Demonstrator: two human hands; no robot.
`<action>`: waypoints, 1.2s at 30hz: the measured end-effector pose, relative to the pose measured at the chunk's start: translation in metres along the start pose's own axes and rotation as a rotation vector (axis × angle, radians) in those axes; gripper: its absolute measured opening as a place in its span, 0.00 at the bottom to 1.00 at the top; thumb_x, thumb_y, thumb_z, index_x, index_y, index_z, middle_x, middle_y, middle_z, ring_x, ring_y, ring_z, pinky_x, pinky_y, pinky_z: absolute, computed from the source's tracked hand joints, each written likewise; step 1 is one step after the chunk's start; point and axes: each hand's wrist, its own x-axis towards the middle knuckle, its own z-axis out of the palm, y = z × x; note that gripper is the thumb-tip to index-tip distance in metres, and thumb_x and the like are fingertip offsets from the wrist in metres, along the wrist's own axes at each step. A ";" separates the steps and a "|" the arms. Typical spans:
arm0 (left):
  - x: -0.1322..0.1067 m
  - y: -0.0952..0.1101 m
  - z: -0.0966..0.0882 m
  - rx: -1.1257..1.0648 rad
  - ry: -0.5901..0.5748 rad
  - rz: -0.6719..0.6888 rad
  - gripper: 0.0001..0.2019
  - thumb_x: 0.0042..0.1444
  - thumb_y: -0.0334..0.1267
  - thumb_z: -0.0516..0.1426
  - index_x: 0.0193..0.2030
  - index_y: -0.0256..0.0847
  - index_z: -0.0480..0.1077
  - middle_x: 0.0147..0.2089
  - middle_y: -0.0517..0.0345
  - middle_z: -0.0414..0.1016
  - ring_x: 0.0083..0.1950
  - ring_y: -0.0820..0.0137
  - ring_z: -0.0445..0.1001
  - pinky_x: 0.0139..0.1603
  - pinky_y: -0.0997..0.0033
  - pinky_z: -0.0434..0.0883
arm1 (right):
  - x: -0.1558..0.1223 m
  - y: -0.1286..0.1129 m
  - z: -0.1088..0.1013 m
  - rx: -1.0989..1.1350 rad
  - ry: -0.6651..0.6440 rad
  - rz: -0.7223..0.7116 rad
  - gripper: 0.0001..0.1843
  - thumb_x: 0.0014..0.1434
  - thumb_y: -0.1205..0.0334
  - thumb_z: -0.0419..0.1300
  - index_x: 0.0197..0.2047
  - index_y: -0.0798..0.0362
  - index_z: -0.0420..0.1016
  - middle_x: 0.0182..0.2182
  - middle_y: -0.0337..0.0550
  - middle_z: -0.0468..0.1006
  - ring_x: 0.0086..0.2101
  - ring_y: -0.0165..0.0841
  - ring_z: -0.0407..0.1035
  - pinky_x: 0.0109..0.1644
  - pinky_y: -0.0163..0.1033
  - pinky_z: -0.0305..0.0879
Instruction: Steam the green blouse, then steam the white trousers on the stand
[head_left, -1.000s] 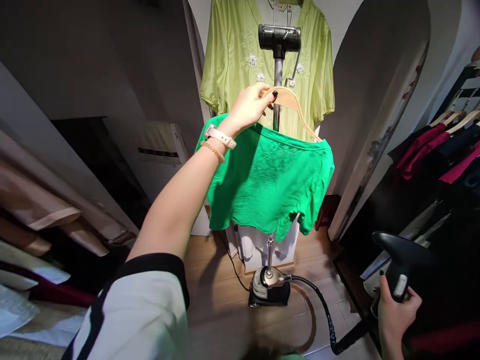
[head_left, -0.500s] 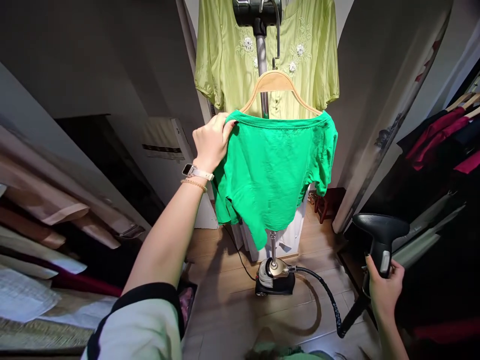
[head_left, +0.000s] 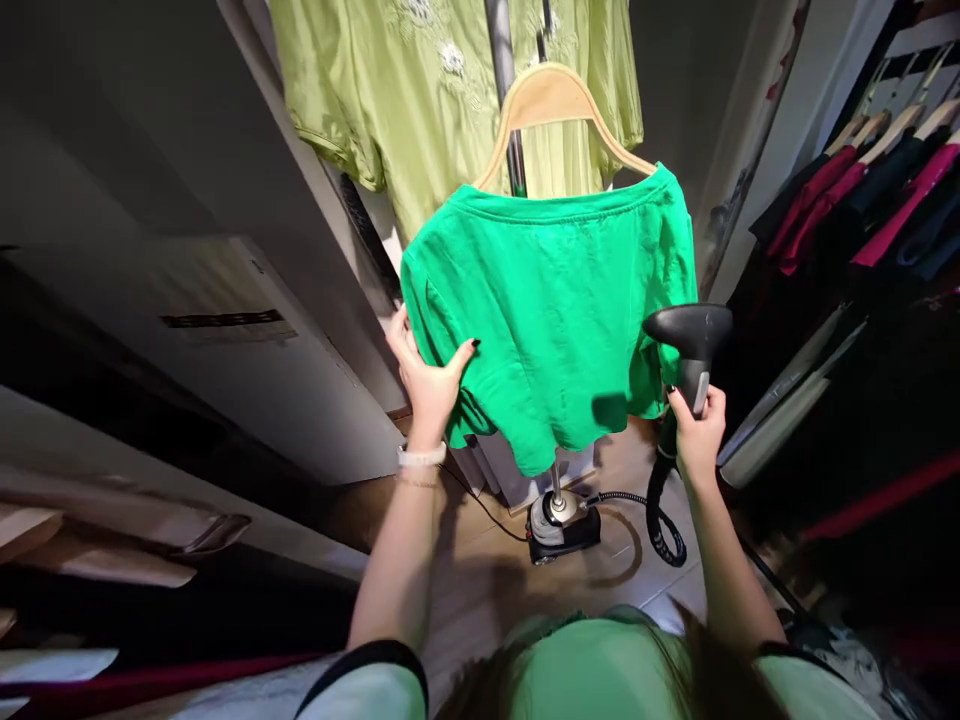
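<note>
Green T-shirt (head_left: pixel 551 320) hangs from a wooden hanger (head_left: pixel 551 100) in front of the steamer pole (head_left: pixel 504 60), above the steamer base (head_left: pixel 561 530). Left hand (head_left: pixel 426 385) lies spread wide against the T-shirt's lower edge. Right hand (head_left: pixel 697 435) grips the black steamer head (head_left: pixel 690 335), just right of the T-shirt.

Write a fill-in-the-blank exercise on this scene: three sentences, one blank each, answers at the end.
The left hand rests against the lower part of a ____ short-sleeved shirt.
The shirt hangs on a hanger made of ____.
The black garment steamer head is gripped by the ____ hand.

Answers: green; wood; right
</note>
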 end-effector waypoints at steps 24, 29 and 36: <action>-0.224 -0.147 -0.027 -0.216 0.092 -1.007 0.18 0.53 0.46 0.67 0.44 0.36 0.76 0.51 0.48 0.79 0.51 0.61 0.81 0.47 0.65 0.82 | -0.087 0.005 0.022 -0.064 0.089 0.091 0.30 0.52 0.42 0.70 0.46 0.49 0.63 0.34 0.34 0.71 0.30 0.28 0.67 0.37 0.37 0.67; -0.231 -0.152 -0.042 -0.224 0.018 -1.028 0.16 0.53 0.45 0.67 0.43 0.35 0.76 0.42 0.52 0.82 0.45 0.63 0.81 0.50 0.64 0.81 | -0.085 0.006 0.030 -0.052 0.053 0.092 0.29 0.52 0.42 0.70 0.46 0.48 0.61 0.33 0.34 0.70 0.29 0.28 0.66 0.35 0.36 0.68; -0.247 -0.138 -0.037 -0.262 -0.060 -1.057 0.09 0.55 0.38 0.65 0.41 0.38 0.76 0.45 0.52 0.83 0.46 0.60 0.83 0.53 0.59 0.81 | -0.086 -0.024 0.069 -0.025 -0.026 0.046 0.29 0.51 0.44 0.70 0.45 0.48 0.61 0.35 0.34 0.71 0.32 0.30 0.70 0.38 0.38 0.70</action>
